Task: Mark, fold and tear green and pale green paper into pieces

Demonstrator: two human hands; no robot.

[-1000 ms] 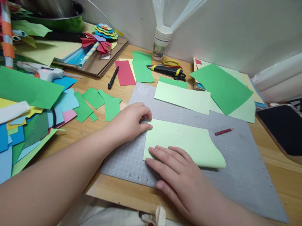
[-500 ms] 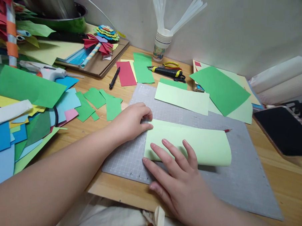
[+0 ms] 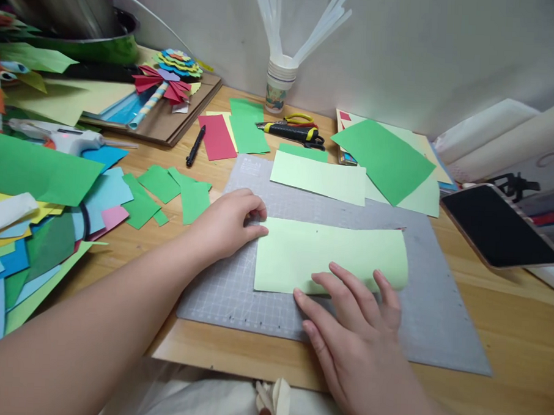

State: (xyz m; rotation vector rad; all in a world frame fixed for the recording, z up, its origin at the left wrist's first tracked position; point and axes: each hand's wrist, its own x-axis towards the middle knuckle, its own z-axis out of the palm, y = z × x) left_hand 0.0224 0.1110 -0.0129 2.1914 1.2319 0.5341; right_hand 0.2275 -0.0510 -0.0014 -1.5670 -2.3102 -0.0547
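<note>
A folded pale green sheet lies on the grey cutting mat, its fold curling up at the right end. My left hand is curled, its thumb and fingers pressing the sheet's upper left corner. My right hand lies flat with fingers spread, the fingertips resting on the sheet's near edge toward the right.
A second pale green strip lies farther back on the mat. Scissors and a cutter, a black pen, a paper cup of glue sticks, a glue gun, a phone and heaps of coloured paper surround it.
My right hand has slid to the right along the sheet's near edge, flattening the fold. The curled right end now lies lower and covers the red pencil. The left hand has stayed put.
</note>
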